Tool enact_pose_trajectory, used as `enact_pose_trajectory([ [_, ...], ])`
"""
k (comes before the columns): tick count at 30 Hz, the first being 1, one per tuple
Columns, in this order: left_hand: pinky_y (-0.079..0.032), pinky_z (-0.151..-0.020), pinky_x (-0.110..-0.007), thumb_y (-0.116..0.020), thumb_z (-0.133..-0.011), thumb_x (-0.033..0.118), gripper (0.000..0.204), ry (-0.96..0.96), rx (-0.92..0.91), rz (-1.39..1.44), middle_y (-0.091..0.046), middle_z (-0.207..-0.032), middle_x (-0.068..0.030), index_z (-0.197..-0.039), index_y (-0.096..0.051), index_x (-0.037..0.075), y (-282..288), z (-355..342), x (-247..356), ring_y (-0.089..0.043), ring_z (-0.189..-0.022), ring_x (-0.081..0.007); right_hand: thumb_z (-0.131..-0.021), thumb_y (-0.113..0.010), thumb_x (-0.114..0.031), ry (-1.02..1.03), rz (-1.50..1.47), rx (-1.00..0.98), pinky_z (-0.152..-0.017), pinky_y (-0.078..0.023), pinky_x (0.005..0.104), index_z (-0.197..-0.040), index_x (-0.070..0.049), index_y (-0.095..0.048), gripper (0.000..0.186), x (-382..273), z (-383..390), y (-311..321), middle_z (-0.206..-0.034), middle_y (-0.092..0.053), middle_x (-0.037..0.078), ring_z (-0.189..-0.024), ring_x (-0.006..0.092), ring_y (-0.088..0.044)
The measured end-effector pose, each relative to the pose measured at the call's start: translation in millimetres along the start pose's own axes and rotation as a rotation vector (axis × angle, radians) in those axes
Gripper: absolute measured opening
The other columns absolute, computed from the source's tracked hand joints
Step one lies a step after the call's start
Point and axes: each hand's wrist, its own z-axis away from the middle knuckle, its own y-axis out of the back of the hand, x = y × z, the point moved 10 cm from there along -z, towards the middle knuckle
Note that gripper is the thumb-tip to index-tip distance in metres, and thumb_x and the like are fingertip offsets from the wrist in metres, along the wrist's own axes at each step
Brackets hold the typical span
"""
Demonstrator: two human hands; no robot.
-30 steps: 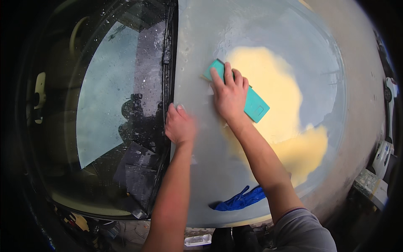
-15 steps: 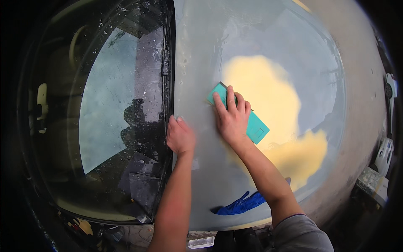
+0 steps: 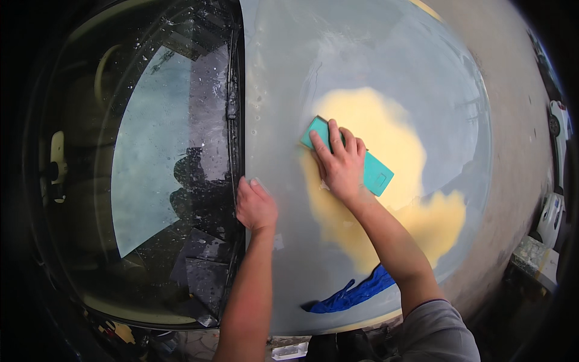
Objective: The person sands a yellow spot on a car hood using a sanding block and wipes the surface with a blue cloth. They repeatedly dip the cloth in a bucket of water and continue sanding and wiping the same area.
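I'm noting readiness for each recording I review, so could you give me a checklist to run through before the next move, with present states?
1. Right grip on the teal block: ok, fingers lie across its top.
2. Block over the yellow patch: ok, at least for its lower-right part.
3. Block's underside: cannot tell, hidden from this view.
4. Left grip apart from the block: ok, it is beside the windshield.
5. Grey panel free of loose items: not ok, a crumpled blue item lies on it, partly hidden by the right forearm.
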Motion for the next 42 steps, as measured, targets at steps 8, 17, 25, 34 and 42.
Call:
enact_pose_trajectory([
  [8, -0.058, -0.095, -0.057, -0.049, -0.116, 0.035, 0.045, -0.025, -0.012, 0.026, -0.076, -0.133, -0.0220, -0.144, -0.065, 0.003, -5, 1, 30, -0.074, -0.116, -0.0449, -0.104, -0.075, -0.029, -0.274, 0.268, 0.079, -0.098, -0.048, 0.0535, -0.147, -0.024, -0.072, 0.044, 99, -69, -11, -0.153, -0.065, 0.018, -0.121, 0.0388, -0.064],
  [17, -0.058, -0.096, -0.059, -0.043, -0.118, 0.042, 0.050, -0.046, -0.055, 0.046, -0.076, -0.137, -0.0213, -0.150, -0.063, 0.007, -12, -2, 38, -0.073, -0.119, -0.0471, -0.102, -0.075, -0.028, -0.241, 0.273, 0.114, -0.097, -0.047, 0.0540, -0.145, -0.023, -0.071, 0.044, 171, -84, 6, -0.154, -0.065, 0.018, -0.121, 0.0402, -0.064],
  [25, -0.059, -0.092, -0.060, -0.044, -0.118, 0.041, 0.048, 0.033, -0.021, -0.052, -0.077, -0.133, -0.0191, -0.147, -0.063, 0.008, 1, 1, -3, -0.074, -0.115, -0.0457, -0.100, -0.077, -0.024, -0.172, 0.156, -0.005, -0.101, -0.045, 0.0527, -0.146, -0.024, -0.072, 0.047, 67, 18, 22, -0.155, -0.063, 0.019, -0.125, 0.0377, -0.061],
  [34, -0.059, -0.091, -0.060, -0.045, -0.118, 0.042, 0.049, 0.007, 0.007, -0.018, -0.077, -0.133, -0.0192, -0.147, -0.063, 0.008, -5, -3, 5, -0.074, -0.115, -0.0457, -0.105, -0.076, -0.030, -0.306, 0.191, 0.017, -0.109, -0.044, 0.0551, -0.147, -0.024, -0.075, 0.042, 132, -21, 8, -0.157, -0.064, 0.017, -0.127, 0.0385, -0.063],
  [42, -0.059, -0.091, -0.059, -0.045, -0.118, 0.040, 0.048, -0.053, -0.007, -0.007, -0.076, -0.137, -0.0207, -0.147, -0.063, 0.006, -11, 0, 25, -0.074, -0.116, -0.0458, -0.107, -0.071, -0.032, -0.427, 0.278, -0.013, -0.101, -0.047, 0.0554, -0.144, -0.025, -0.073, 0.038, 212, -97, 11, -0.156, -0.065, 0.013, -0.127, 0.0374, -0.063],
])
